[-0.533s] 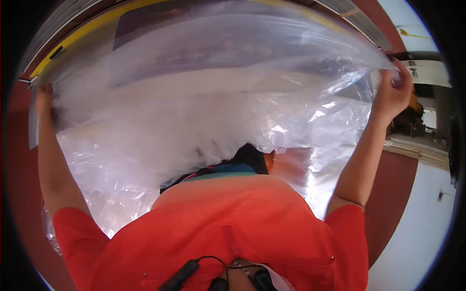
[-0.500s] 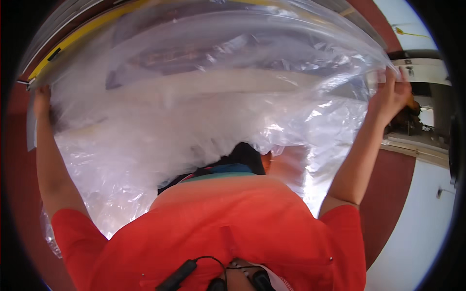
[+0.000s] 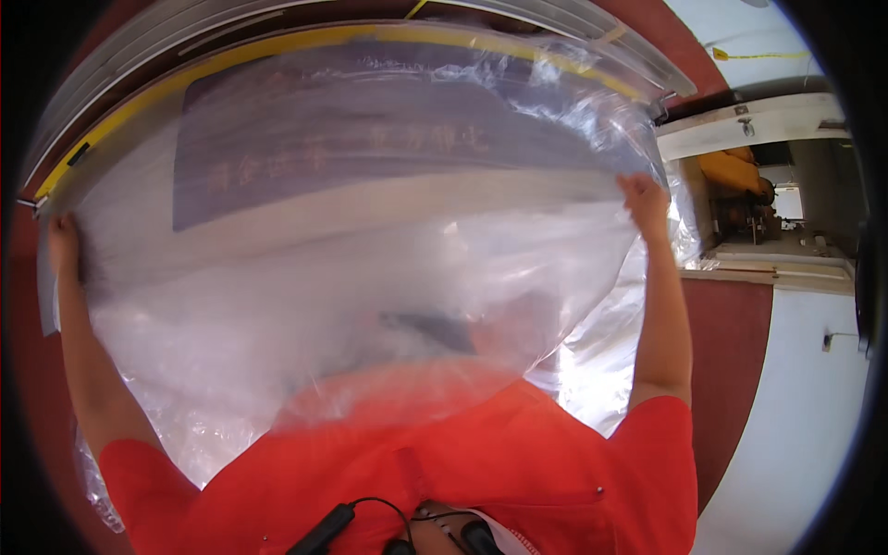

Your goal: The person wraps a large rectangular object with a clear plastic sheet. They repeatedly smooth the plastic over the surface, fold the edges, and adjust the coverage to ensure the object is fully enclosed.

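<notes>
A large clear plastic sheet [image 3: 351, 277] is stretched wide in front of me and fills most of the view. My left hand [image 3: 63, 236] grips its left edge and my right hand [image 3: 645, 202] grips its upper right edge, both arms raised and spread apart. The lower part of the sheet drapes down over my orange shirt [image 3: 444, 453]. Through the plastic I see a dark panel with a pale band below it, blurred by the film.
A yellow strip [image 3: 231, 51] curves along the top behind the sheet. Red floor [image 3: 731, 370] and a white wall section [image 3: 805, 435] lie at the right. An orange shape [image 3: 735, 176] sits in a doorway at far right.
My right hand has come inward and lower with the sheet's edge. The plastic now hangs lower over my chest, and the dark panel shows more clearly through it.
</notes>
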`<state>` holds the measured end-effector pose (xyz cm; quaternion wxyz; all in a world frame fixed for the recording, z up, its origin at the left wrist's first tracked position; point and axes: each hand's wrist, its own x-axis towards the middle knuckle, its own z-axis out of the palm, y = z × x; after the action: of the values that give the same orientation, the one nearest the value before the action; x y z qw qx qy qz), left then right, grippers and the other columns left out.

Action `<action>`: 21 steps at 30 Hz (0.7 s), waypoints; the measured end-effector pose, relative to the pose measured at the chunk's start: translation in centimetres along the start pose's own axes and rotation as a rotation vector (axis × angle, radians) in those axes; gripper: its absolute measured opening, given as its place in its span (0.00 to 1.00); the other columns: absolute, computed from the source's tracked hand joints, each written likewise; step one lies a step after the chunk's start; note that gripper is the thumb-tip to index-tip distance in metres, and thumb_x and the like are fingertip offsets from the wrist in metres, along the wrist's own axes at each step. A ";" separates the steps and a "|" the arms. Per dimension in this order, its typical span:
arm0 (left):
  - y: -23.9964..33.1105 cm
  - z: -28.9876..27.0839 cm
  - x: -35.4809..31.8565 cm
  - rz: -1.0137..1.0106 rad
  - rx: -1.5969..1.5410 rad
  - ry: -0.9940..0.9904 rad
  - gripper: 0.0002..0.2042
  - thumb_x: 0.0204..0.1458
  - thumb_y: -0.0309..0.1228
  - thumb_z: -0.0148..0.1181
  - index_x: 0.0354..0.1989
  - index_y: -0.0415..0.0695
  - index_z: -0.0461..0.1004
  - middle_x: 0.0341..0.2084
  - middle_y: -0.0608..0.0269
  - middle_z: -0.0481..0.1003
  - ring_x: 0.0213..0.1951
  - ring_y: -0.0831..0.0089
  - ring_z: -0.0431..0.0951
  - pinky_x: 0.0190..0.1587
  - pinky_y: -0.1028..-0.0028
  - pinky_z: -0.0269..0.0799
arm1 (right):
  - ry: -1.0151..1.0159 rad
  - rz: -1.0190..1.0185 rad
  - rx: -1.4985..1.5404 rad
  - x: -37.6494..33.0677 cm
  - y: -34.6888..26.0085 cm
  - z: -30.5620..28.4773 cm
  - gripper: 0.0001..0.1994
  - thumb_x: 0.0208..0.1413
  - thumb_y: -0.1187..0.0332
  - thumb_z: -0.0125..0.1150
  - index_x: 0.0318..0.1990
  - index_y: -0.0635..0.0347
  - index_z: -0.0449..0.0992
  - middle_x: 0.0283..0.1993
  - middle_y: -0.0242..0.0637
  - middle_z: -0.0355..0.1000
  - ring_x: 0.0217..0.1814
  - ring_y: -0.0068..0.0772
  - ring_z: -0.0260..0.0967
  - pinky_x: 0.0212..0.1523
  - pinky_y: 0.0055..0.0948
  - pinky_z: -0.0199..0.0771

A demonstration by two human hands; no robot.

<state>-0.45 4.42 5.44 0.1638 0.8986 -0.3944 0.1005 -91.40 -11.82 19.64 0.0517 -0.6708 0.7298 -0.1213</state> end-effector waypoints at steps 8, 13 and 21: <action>-0.5 -0.4 0.0 0.074 -0.025 0.021 0.15 0.49 0.40 0.41 0.30 0.38 0.64 0.27 0.45 0.68 0.31 0.49 0.68 0.33 0.62 0.61 | 0.386 -0.618 -0.446 6.6 -6.0 4.4 0.20 0.44 0.59 0.50 0.45 0.58 0.62 0.50 0.45 0.57 0.54 0.42 0.51 0.50 0.37 0.53; -4.4 -1.1 -1.1 0.111 0.029 0.043 0.15 0.49 0.40 0.42 0.28 0.37 0.63 0.23 0.47 0.67 0.27 0.53 0.67 0.31 0.64 0.61 | 0.053 -0.479 -0.276 3.2 -10.9 9.6 0.35 0.47 0.43 0.37 0.55 0.61 0.49 0.60 0.42 0.43 0.63 0.40 0.34 0.58 0.41 0.34; -1.8 -3.2 -2.8 0.164 -0.014 0.056 0.14 0.50 0.40 0.43 0.27 0.38 0.64 0.21 0.52 0.66 0.23 0.65 0.64 0.30 0.70 0.60 | 0.161 -0.334 -0.158 7.5 -6.9 9.3 0.34 0.47 0.43 0.37 0.54 0.61 0.51 0.59 0.40 0.45 0.63 0.38 0.35 0.57 0.45 0.33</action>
<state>-1.17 8.68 7.11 0.1726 0.8590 -0.4624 0.1359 -83.27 -20.70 13.00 -0.0804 -0.7728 0.6172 -0.1236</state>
